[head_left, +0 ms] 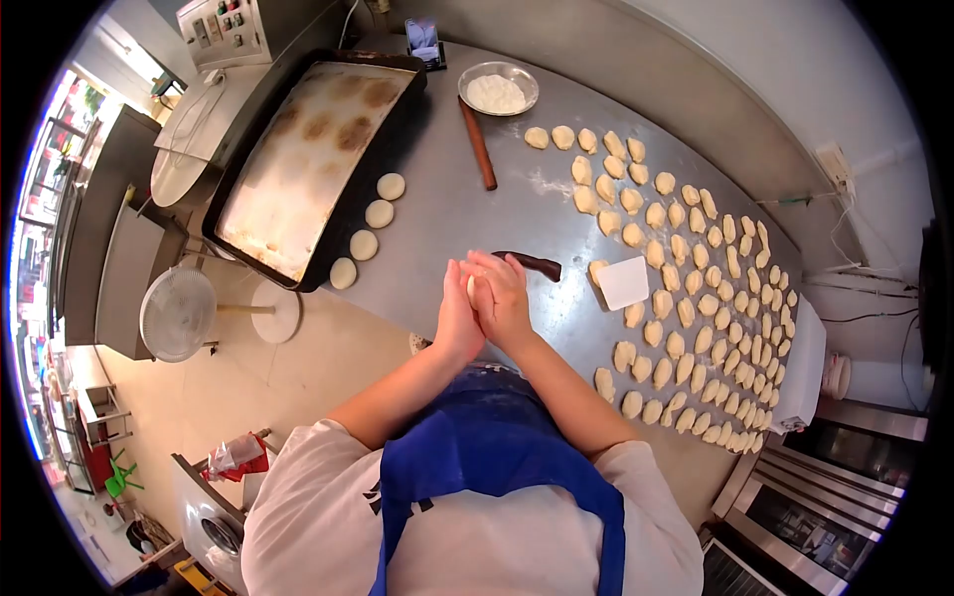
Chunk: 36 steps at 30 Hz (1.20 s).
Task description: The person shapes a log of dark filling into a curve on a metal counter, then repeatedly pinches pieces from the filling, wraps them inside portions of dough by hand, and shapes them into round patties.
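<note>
My left hand (pixel 458 316) and my right hand (pixel 503 300) are pressed together, palms facing, above the table's near edge. Between them shows a sliver of a pale dough piece (pixel 471 285), mostly hidden by the fingers. Just beyond my right hand lies a dark curved handle-like tool (pixel 537 263), partly covered by the fingers. To the left, several flat round dough discs (pixel 365 244) sit in a row along the near side of a large black-rimmed baking tray (pixel 320 260). Many small dough pieces (pixel 679 247) spread in rows over the right side.
A white scraper (pixel 624 283) lies among the nearest dough pieces. Farther back are a wooden rolling pin (pixel 478 147), a metal bowl of flour (pixel 497 91) and a phone on a stand (pixel 425 45). The steel table (pixel 437 169) meets a wall behind; a fan (pixel 178 314) stands left.
</note>
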Each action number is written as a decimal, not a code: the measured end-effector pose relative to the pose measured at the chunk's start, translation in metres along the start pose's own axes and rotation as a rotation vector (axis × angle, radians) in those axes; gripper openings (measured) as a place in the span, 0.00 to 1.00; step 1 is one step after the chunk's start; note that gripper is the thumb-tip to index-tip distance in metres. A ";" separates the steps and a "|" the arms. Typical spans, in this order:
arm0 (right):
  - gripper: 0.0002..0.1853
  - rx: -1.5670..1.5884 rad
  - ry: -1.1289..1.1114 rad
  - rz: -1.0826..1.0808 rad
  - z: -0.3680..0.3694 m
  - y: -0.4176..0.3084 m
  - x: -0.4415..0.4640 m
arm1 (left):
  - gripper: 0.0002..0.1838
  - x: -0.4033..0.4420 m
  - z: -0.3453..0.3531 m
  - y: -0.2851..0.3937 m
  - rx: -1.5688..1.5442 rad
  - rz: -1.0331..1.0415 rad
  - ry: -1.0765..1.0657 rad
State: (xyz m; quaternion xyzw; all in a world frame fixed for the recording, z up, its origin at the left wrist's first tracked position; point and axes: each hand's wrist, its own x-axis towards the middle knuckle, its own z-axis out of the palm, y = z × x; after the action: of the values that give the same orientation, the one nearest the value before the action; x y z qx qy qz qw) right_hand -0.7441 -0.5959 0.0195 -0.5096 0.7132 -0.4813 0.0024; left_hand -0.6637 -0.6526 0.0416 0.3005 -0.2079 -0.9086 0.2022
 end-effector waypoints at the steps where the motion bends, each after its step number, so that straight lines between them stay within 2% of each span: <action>1: 0.14 -0.070 0.033 -0.009 -0.002 -0.001 0.001 | 0.33 0.001 0.003 -0.002 0.054 0.025 -0.002; 3: 0.15 -0.202 0.093 -0.039 -0.007 -0.007 0.010 | 0.37 0.003 0.010 -0.006 0.156 0.089 -0.001; 6: 0.14 0.056 -0.117 -0.085 -0.008 0.023 0.011 | 0.38 0.017 -0.009 -0.001 0.089 -0.107 0.018; 9: 0.17 0.188 -0.146 0.335 -0.009 0.026 0.015 | 0.39 0.009 0.004 -0.019 0.145 -0.107 0.071; 10: 0.22 0.194 -0.111 0.364 0.000 0.030 0.005 | 0.37 0.004 0.005 -0.018 0.184 -0.105 0.062; 13: 0.23 0.195 -0.152 0.430 0.004 0.027 -0.007 | 0.33 -0.007 -0.006 -0.013 0.462 -0.221 0.082; 14: 0.28 0.202 -0.278 0.561 0.002 0.026 -0.011 | 0.31 -0.003 -0.021 -0.012 0.473 -0.270 -0.020; 16: 0.33 0.769 -0.231 0.907 0.012 0.048 -0.020 | 0.29 0.018 -0.064 -0.012 0.491 -0.361 -0.236; 17: 0.36 1.057 -0.195 1.076 0.018 0.064 -0.027 | 0.28 0.020 -0.073 -0.010 0.453 -0.383 -0.205; 18: 0.43 0.931 -0.184 0.942 0.012 0.088 -0.036 | 0.26 0.022 -0.080 -0.009 0.415 -0.408 -0.174; 19: 0.33 0.615 -0.088 0.829 0.006 0.105 -0.044 | 0.25 0.021 -0.086 -0.009 0.377 -0.434 -0.142; 20: 0.28 0.309 -0.169 0.779 -0.011 0.104 -0.047 | 0.24 0.017 -0.084 -0.006 0.457 -0.387 -0.068; 21: 0.23 0.005 -0.245 0.714 -0.024 0.098 -0.047 | 0.24 0.017 -0.091 -0.008 0.640 -0.338 -0.085; 23: 0.21 -0.208 -0.319 0.426 -0.019 0.104 -0.077 | 0.25 0.025 -0.112 -0.019 1.003 -0.218 -0.124; 24: 0.21 -0.311 -0.357 0.278 -0.018 0.103 -0.089 | 0.32 0.025 -0.116 -0.022 1.419 -0.045 -0.223; 27: 0.23 -0.312 -0.363 0.219 -0.004 0.096 -0.101 | 0.41 0.022 -0.105 -0.034 1.721 -0.055 -0.355; 28: 0.22 -0.319 -0.331 0.150 0.002 0.099 -0.103 | 0.44 0.022 -0.098 -0.037 1.789 -0.109 -0.379; 30: 0.18 -0.313 -0.333 0.154 0.015 0.113 -0.109 | 0.49 0.026 -0.084 -0.041 1.929 -0.218 -0.427; 33: 0.13 -0.310 -0.344 0.138 0.018 0.118 -0.102 | 0.49 0.029 -0.094 -0.058 2.061 -0.156 -0.408; 36: 0.10 -0.323 -0.377 0.159 0.009 0.109 -0.089 | 0.50 0.026 -0.088 -0.058 2.099 -0.226 -0.366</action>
State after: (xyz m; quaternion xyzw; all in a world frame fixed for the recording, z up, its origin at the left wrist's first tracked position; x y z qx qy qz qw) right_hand -0.7758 -0.5355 -0.1033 -0.5263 0.8056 -0.2560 0.0917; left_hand -0.6417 -0.6399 -0.0642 0.2010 -0.8835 -0.3201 -0.2769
